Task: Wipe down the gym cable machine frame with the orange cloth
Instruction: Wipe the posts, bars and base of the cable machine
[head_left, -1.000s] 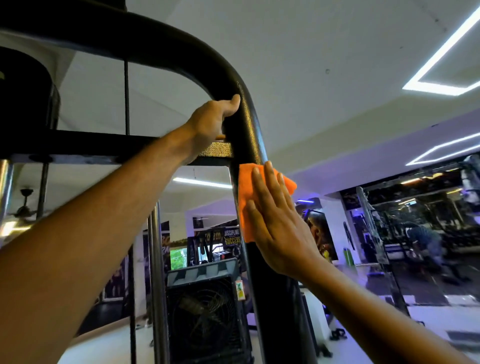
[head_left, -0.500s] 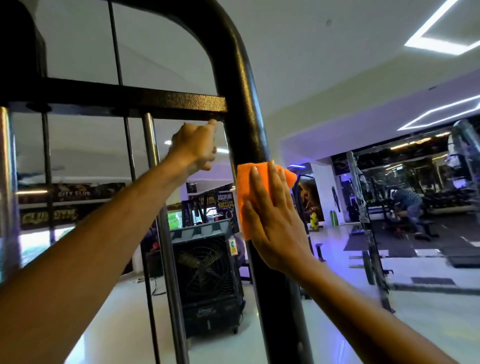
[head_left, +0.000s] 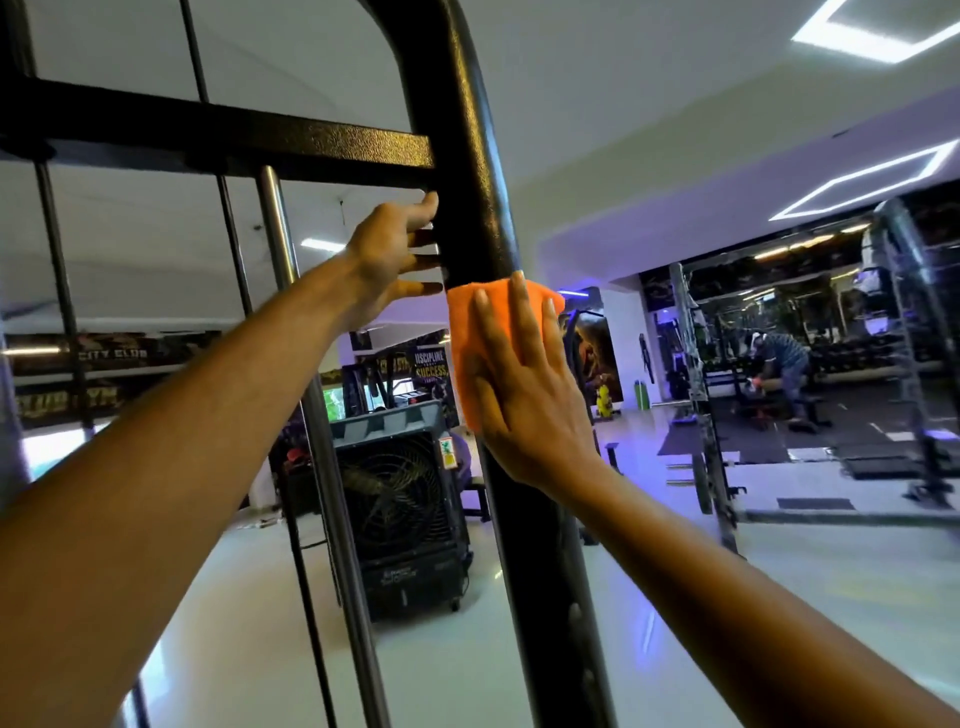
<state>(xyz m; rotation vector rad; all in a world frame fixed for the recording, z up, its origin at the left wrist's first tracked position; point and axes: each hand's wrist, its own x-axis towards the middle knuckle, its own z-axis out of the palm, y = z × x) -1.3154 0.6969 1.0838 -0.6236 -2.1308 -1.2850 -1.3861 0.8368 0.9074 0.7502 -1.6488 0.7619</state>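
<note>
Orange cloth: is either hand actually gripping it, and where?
Not gripped. The right hand presses the orange cloth flat against the black frame upright; the left hand only touches the upright.

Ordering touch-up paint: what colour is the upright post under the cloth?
Black, with a speckled textured finish, on the upright post; clearest in the head view.

Dark banner (head_left: 111, 356) on far left wall: "CITY CLUB". Lower banner (head_left: 67, 399) beneath it: partly cut off, ends "…UB GYM". Poster (head_left: 430, 365) behind black fan: "DISCIPLINE", "SUCCESS"; smaller words unreadable. Sticker (head_left: 447, 453) on fan's (head_left: 400, 499) top right corner: too small to read.
</note>
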